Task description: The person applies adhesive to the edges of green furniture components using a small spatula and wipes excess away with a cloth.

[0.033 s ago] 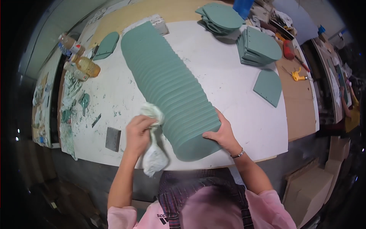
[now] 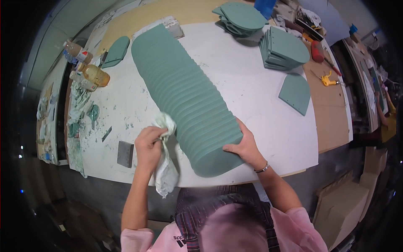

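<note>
— Starting at the fingertips, what is held by the left hand (image 2: 147, 145)?

— A crumpled white cloth with pale green stains (image 2: 166, 172) is pinched between its thumb and curled fingers. The upper bunch is held just beside the left edge of a long row of flat, round-ended green panels (image 2: 184, 101); whether the row is touched cannot be told. The cloth's lower end is hung past the near edge of the white tabletop (image 2: 273, 126).

— And how is the right hand (image 2: 250, 149) placed?

— Its thumb is laid on the nearest panel, parted from the fingers, which are set against the row's right edge and partly hidden. Whether that edge is gripped or only steadied cannot be told. A silver-coloured bracelet (image 2: 262, 168) is worn at the wrist.

— Where is the row laid?

— Aslant across the tabletop, from the near middle to the far left, with the panels overlapped.

— What is found further out?

— On the left, a dark grey rectangular block (image 2: 125, 154) is seen, and farther off, a plastic bottle of amber liquid (image 2: 95, 75). On the right, a single green panel (image 2: 294, 93) is laid flat; beyond it, a pile of green panels (image 2: 287, 46) is stacked. At the far right, a yellow-handled tool (image 2: 328, 80) is rested on a brown board (image 2: 331, 117).
</note>
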`<move>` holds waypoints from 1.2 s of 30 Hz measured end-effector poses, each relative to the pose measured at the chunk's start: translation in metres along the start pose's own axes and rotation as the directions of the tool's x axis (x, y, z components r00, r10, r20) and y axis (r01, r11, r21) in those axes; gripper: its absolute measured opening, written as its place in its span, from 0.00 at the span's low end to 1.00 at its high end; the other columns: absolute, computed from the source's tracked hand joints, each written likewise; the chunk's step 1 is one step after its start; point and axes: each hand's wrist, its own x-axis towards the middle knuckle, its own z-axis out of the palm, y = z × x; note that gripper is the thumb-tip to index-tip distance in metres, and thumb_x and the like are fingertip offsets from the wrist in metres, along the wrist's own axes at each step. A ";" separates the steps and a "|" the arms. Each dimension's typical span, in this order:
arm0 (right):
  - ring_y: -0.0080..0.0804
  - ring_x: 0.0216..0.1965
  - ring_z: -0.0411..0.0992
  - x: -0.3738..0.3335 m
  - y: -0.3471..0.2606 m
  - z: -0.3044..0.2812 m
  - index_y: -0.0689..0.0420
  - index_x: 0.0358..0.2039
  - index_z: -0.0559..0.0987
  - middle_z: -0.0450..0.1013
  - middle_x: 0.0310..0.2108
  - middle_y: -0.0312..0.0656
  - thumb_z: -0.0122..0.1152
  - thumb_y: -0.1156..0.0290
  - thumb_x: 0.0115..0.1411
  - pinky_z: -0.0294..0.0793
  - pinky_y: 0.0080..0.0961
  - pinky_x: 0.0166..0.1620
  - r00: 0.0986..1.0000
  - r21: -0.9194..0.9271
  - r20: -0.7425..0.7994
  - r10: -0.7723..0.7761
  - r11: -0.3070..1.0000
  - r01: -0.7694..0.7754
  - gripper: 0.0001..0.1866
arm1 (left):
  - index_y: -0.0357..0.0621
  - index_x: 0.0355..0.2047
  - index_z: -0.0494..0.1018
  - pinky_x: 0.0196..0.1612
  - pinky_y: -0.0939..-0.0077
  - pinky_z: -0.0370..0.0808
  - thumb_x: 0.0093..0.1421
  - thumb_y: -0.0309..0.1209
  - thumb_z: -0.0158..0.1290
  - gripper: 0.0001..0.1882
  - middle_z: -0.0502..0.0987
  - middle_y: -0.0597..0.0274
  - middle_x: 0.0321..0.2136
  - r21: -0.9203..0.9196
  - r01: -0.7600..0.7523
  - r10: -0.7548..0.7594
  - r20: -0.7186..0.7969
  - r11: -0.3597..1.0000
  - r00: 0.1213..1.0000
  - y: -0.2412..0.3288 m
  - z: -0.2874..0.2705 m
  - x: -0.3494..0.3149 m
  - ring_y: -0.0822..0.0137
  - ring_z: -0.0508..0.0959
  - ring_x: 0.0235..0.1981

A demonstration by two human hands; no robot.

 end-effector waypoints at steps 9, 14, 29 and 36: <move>0.36 0.63 0.66 0.000 0.000 -0.005 0.66 0.68 0.59 0.68 0.61 0.50 0.75 0.73 0.46 0.63 0.31 0.64 0.999 0.005 0.009 0.031 0.999 -0.031 0.50 | 0.47 0.43 0.81 0.52 0.59 0.72 0.46 0.16 0.52 0.23 0.79 0.57 0.46 0.184 -0.431 0.399 0.187 0.883 0.898 0.044 0.048 -0.011 0.52 0.76 0.45; 0.40 0.69 0.57 0.020 -0.003 -0.023 0.66 0.67 0.60 0.62 0.66 0.52 0.69 0.75 0.51 0.55 0.33 0.70 0.995 0.422 0.022 0.093 0.902 -0.093 0.44 | 0.41 0.37 0.83 0.46 0.65 0.77 0.44 0.10 0.45 0.24 0.81 0.50 0.40 0.184 -0.193 0.184 0.063 0.964 0.981 -0.016 -0.042 0.022 0.51 0.80 0.42; 0.44 0.50 0.76 0.267 -0.057 0.060 0.69 0.54 0.71 0.77 0.47 0.57 0.75 0.56 0.49 0.73 0.34 0.54 0.995 -0.419 0.102 0.000 0.907 0.043 0.39 | 0.44 0.43 0.81 0.49 0.64 0.75 0.52 0.18 0.58 0.17 0.81 0.59 0.43 0.195 -0.562 0.495 0.306 0.803 0.813 -0.019 -0.001 0.310 0.53 0.76 0.44; 0.48 0.47 0.77 0.264 -0.075 0.051 0.69 0.53 0.71 0.77 0.45 0.59 0.75 0.56 0.49 0.74 0.34 0.51 0.976 -0.463 0.098 0.193 0.877 -0.127 0.39 | 0.44 0.37 0.84 0.46 0.66 0.76 0.50 0.18 0.57 0.15 0.82 0.58 0.41 0.230 -0.361 0.271 0.345 0.904 0.899 -0.056 -0.059 0.282 0.55 0.76 0.42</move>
